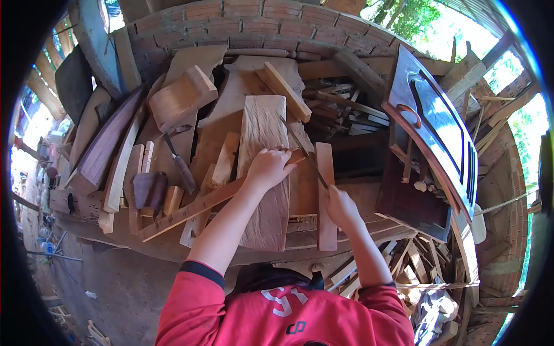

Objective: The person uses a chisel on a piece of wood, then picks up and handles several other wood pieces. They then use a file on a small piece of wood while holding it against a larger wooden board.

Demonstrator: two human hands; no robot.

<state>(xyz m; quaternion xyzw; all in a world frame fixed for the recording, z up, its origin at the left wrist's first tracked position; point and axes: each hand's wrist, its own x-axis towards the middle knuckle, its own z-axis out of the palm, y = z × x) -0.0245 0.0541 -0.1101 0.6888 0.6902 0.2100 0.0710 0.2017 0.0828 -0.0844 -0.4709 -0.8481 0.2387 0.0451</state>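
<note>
My left hand point(269, 169) presses a long narrow wooden strip point(193, 210) down across a wide, rough wooden board point(262, 216). The strip runs diagonally, and its end pokes out just past my fingers. In my right hand point(344, 209) is a long, thin, dark hand tool point(302, 146), its far end over the upper part of the board. Whether it is a file or a narrow saw I cannot make out; its handle is hidden in my closed fist. The tool crosses close to the strip's end. A flat wooden slat point(326, 230) lies beside my right hand.
A chisel point(180, 165) and dark wooden blocks point(151, 189) lie to the left. Thick blocks point(183, 98) sit farther back. A glossy carved panel point(433, 121) leans at the right, above scrap wood point(418, 259). Behind the bench stands a brick wall point(231, 26).
</note>
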